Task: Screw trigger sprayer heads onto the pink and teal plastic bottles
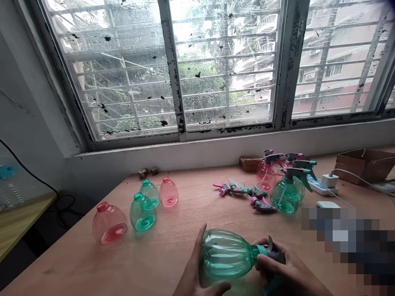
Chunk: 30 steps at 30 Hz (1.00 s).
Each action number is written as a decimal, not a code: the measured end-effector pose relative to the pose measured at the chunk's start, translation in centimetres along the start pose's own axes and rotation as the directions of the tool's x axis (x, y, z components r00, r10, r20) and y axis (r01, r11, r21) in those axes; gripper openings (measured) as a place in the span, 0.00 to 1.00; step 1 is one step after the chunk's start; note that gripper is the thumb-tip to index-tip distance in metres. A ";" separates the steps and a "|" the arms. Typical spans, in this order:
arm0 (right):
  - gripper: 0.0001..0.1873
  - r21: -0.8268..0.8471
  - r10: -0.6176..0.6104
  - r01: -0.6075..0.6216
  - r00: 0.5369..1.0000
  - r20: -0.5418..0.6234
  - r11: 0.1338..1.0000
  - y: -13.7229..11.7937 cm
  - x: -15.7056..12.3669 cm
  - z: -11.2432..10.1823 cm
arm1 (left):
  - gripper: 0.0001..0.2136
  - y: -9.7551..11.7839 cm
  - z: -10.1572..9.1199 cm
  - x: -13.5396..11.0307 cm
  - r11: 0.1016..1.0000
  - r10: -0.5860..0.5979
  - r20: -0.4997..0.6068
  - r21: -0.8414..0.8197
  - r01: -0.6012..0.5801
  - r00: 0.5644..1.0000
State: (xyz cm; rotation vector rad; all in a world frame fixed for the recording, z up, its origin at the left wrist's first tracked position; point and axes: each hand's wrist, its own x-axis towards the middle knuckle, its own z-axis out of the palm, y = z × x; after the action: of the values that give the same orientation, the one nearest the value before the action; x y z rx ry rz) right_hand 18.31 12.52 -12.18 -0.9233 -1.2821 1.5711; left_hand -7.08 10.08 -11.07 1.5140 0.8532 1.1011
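A green clear spray bottle (226,255) lies sideways in front of me, its base to the left and its neck to the right. My left hand (197,267) cups the base end, thumb below and a finger along the far side. At the neck, my right hand (277,267) grips the dark grey spray head (276,255) with its teal collar, fingers closed around it. The collar sits on the bottle's mouth; whether it is tight I cannot tell. Part of the trigger is hidden by the right hand.
Capless red bottles (110,226) and green bottles (143,214) stand on the table's left. Loose spray heads (243,191) lie centre-back. Assembled spray bottles (285,193) stand right of them, near a power strip (322,186) and a cardboard box (364,166). A window lies behind.
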 end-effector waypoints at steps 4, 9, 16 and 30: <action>0.30 -0.050 0.017 -0.017 1.000 0.007 0.999 0.3 0.1 -0.1 | 0.62 -0.7 -0.1 -0.2 0.999 -0.044 -0.027 -0.023 0.043 0.999; 0.28 -0.090 -0.004 0.007 0.999 0.034 0.996 0.9 0.2 -0.3 | 0.53 -1.1 -0.5 -0.4 0.997 -0.074 -0.065 0.006 0.075 0.995; 0.28 -0.078 -0.035 0.037 0.999 0.032 0.996 1.4 0.8 -0.9 | 0.61 -2.4 -0.7 0.6 1.000 0.000 -0.026 -0.023 0.000 1.000; 0.29 -0.002 0.014 -0.014 1.000 0.015 1.000 0.4 0.2 -0.1 | 0.55 -0.4 -0.5 -0.2 0.998 -0.043 -0.013 0.036 0.043 0.999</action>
State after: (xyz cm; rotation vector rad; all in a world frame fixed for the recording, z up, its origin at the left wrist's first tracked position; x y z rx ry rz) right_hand 18.25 12.67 -12.63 -0.9249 -1.2907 1.5902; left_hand -7.57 10.14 -11.50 1.5132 0.9143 1.0697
